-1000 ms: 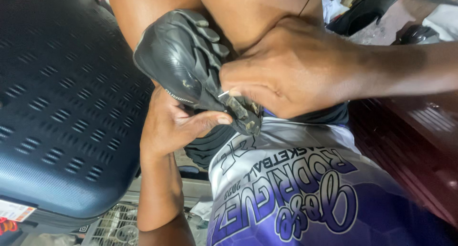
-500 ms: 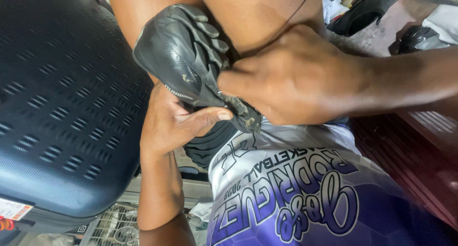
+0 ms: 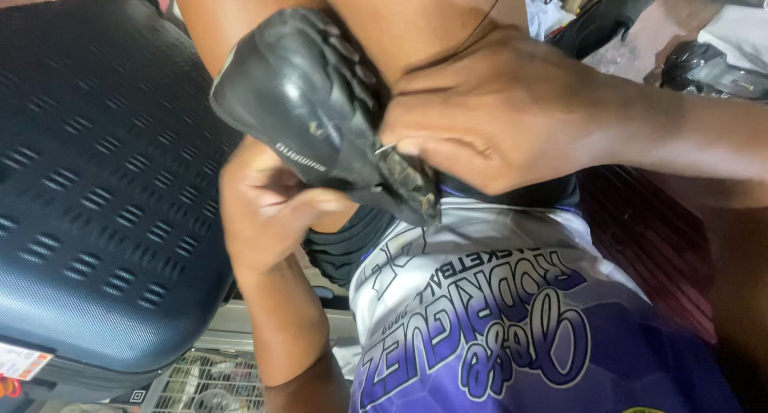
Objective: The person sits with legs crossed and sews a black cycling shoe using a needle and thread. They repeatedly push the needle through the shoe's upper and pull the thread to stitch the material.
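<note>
- Right hand (image 3: 496,113) fingers (image 3: 436,149) are clamped on the rear edge of a black shoe (image 3: 320,109); a thin pale bit, maybe a needle, shows at the fingertips (image 3: 386,150), we cannot tell for sure.
- Left hand (image 3: 268,209) fingers are curled under the shoe, thumb (image 3: 324,201) pressed up against its lower edge, so this hand grips it too.
- The shoe sits between the two hands, sole side with its ridged tread up and toward the right fingers, toe pointing up-left away from them, braced against the bare legs (image 3: 384,29) behind.
- Change since a second ago: we see the right hand has slid a little further over the shoe's worn dusty end (image 3: 408,185), and the shoe has tipped slightly toward the left hand; both grips held.
- We read that as work continuing on the same edge spot, nothing released, nothing finished.
- Below the fingers: a white and purple jersey (image 3: 496,333) over the lap.
- Left of the left fingers, near: a dark blue hard-shell case (image 3: 88,181) with rows of slots.
- Beyond the right wrist, well apart: dark shoes or bags (image 3: 704,65) on the floor, blurred.
</note>
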